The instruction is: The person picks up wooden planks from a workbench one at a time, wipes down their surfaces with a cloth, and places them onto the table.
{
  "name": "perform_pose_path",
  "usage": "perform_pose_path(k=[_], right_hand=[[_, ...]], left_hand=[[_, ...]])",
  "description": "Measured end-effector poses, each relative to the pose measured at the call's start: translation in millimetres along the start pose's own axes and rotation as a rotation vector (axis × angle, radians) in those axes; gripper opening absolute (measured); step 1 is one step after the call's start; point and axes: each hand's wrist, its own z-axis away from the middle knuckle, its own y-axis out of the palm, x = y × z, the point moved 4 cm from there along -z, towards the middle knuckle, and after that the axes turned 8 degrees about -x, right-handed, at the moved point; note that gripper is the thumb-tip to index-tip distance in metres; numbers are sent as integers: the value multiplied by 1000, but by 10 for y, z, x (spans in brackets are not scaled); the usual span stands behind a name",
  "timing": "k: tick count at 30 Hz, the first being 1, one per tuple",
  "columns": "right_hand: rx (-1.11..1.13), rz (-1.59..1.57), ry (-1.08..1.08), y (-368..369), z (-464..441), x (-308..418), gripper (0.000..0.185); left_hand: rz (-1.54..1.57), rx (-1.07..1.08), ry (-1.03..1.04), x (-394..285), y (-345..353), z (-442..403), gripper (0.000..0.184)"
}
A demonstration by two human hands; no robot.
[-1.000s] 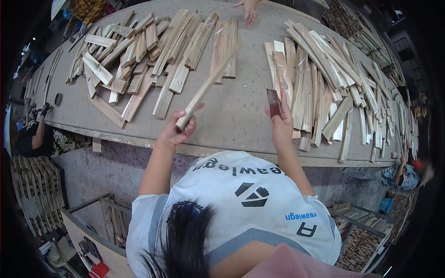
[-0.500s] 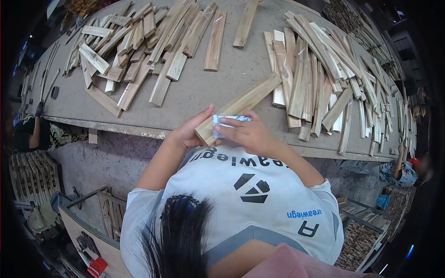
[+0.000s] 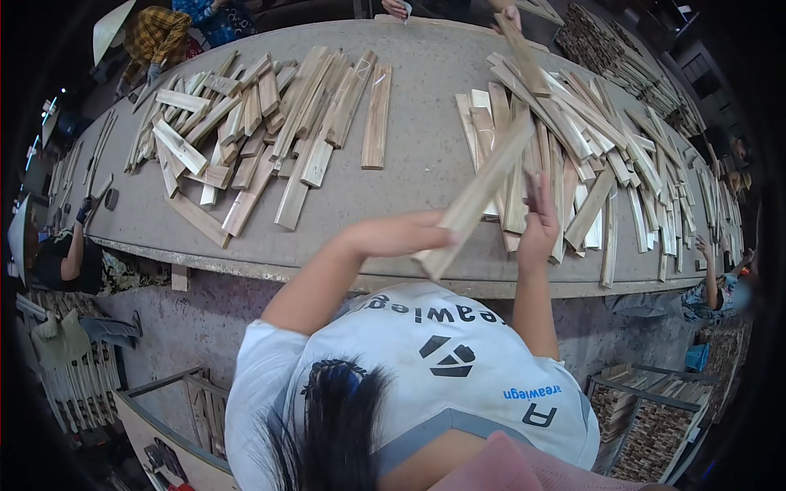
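My left hand point(image 3: 413, 233) grips the near end of a pale wooden slat point(image 3: 483, 192), fingers wrapped around it. The slat slants up to the right, above the table, its far end over the right-hand heap. My right hand point(image 3: 539, 221) is raised to the right of the slat, near the heap of slats point(image 3: 602, 192). A dark reddish-brown patch shows along its fingers; what it is cannot be made out. The blue-and-white pad is not visible now.
A second heap of slats point(image 3: 237, 123) lies on the left of the long table point(image 3: 426, 98), with a single slat point(image 3: 377, 114) beside it. Across the table another person's hand point(image 3: 512, 16) holds a slat point(image 3: 522, 57). Other people work at both ends.
My right hand has left the slat and moved right. My left hand has moved right and lifted the slat's near end. Opposite, a person's slat has shifted to the right heap.
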Motion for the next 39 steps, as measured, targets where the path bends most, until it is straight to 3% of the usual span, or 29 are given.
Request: perform_pose_path(k=[2,3,4,5,8,10,11,14,16,17,19,20,22,23,25,28,29,30,32,35,39], right_hand=[[-399,-70,24,-268,-84,109,76],[-408,-76,10,-346,-119,154,76],[-556,-172,-14,-491,-119,201,78],[-702,-272,-41,-640,-106,238,79],[-804,-222,14,-1002,33,300,81],[-815,-183,37,-1170,153,248,81],[-816,-129,82,-1247,218,162,82],[-784,-190,140,-1306,337,-135,82],[-743,-213,161,-1233,356,-268,81],[-744,-210,164,-1178,353,-296,81],[-613,-86,180,-845,289,-205,80],[-509,-51,183,-764,278,-301,78],[-389,-28,185,-568,254,-329,79],[-278,-6,177,-404,232,-333,79],[-61,33,158,-31,220,-327,79],[262,101,128,461,296,-306,80],[389,299,40,613,372,-358,78],[515,495,-55,777,463,-405,76],[682,592,-348,1132,705,-147,67],[877,511,-515,1306,808,-179,67],[664,745,-389,1209,258,-650,66]], left_hand=[[-217,-1,177,-161,148,-432,80],[-317,-48,239,-104,107,-617,79],[-332,-45,253,-34,-32,-763,79],[-585,-212,101,97,-292,-938,81],[-1329,-716,-419,484,-1035,-1016,85],[-1355,-993,-468,982,-1462,-951,87],[-1368,-997,-456,1048,-1589,-940,87],[-1201,-853,-530,1245,-1719,-825,77],[-929,-906,-328,1208,-1618,-688,64],[-928,-903,-331,1214,-1581,-564,64],[441,-760,-260,1402,-1441,-308,58],[443,-766,-266,1471,-1428,-174,58],[1017,-525,-394,1560,-1186,66,53],[1021,-538,-399,1586,-1086,160,53],[523,-675,-350,1318,-835,340,48],[416,-598,-340,1382,-580,481,51],[336,-599,-332,1325,-467,517,52],[321,-615,-315,1261,-374,541,52],[431,-621,-305,1092,-193,612,53],[554,-613,-282,1126,-110,684,56],[499,-585,-263,1143,-80,734,55]])
